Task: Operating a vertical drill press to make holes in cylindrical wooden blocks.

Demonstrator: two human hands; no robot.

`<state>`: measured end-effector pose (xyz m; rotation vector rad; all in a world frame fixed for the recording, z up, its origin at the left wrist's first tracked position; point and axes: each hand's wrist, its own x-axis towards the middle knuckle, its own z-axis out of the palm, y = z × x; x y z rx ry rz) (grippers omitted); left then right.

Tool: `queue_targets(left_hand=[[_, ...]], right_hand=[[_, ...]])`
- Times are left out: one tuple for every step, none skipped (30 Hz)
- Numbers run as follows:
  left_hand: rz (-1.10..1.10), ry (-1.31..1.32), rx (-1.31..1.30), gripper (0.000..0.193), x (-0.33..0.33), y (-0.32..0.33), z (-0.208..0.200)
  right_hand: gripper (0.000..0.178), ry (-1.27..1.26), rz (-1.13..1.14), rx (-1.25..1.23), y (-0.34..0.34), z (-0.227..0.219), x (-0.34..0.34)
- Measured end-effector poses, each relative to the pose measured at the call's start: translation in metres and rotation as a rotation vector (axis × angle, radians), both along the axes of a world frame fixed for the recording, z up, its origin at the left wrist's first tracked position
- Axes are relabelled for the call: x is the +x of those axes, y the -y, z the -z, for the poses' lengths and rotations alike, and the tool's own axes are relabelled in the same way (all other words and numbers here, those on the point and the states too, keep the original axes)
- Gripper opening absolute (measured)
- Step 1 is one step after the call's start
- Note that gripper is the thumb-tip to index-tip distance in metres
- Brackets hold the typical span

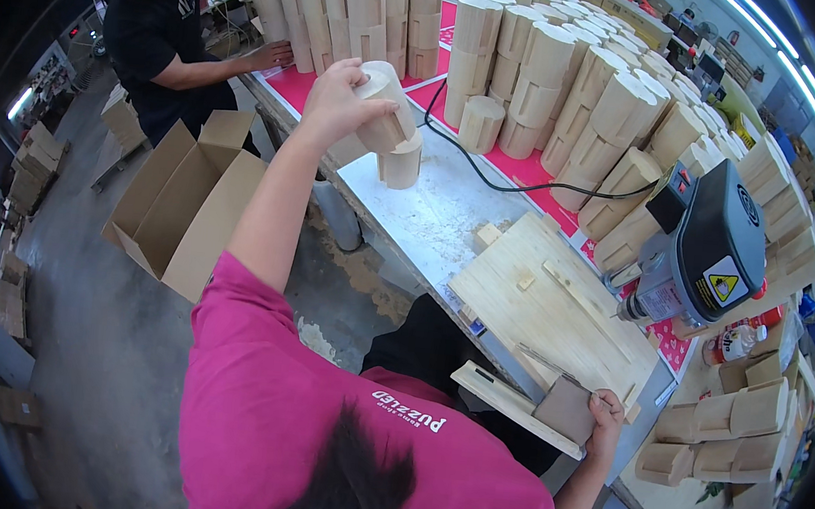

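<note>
My left hand (335, 108) reaches out over the far left of the bench, its fingers wrapped around a pale wooden cylinder (378, 106). Directly below that one, a second wooden cylinder (400, 167) stands on the bench; whether the two touch I cannot tell. Close to my body at the right, my right hand (604, 424) grips the edge of a flat grey-brown sanding pad (567, 411). Under the pad lies a long wooden strip (511, 406). A wooden board (549, 301) with small strips and blocks on it lies on the white benchtop (434, 223).
Tall stacks of wooden cylinders (550, 63) crowd the bench's far side. A drill press (709, 247) stands at the right, its black cable (491, 182) crossing the bench. An open cardboard box (184, 206) sits at the left. Beyond it, a co-worker (169, 49) handles stacked cylinders.
</note>
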<state>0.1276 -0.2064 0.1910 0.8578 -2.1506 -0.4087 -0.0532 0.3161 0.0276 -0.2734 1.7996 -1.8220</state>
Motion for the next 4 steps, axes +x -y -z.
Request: queue_targets(left_hand=[[-0.001,-0.002,-0.005,0.053,-0.007,0.007,-0.003],[-0.03,0.102,0.001,0.053,-0.015,0.012,-0.004],[-0.058,0.205,0.007,0.053,-0.023,0.016,-0.003],[-0.076,0.211,-0.025,0.054,-0.028,0.02,0.003]], right_hand=[[0.012,-0.002,-0.001,-0.005,0.001,0.0,0.0],[0.013,-0.001,0.001,-0.009,0.002,0.001,0.0],[0.013,0.0,0.005,-0.012,0.002,0.002,-0.001],[0.013,-0.003,0.007,-0.016,0.003,0.002,-0.001]])
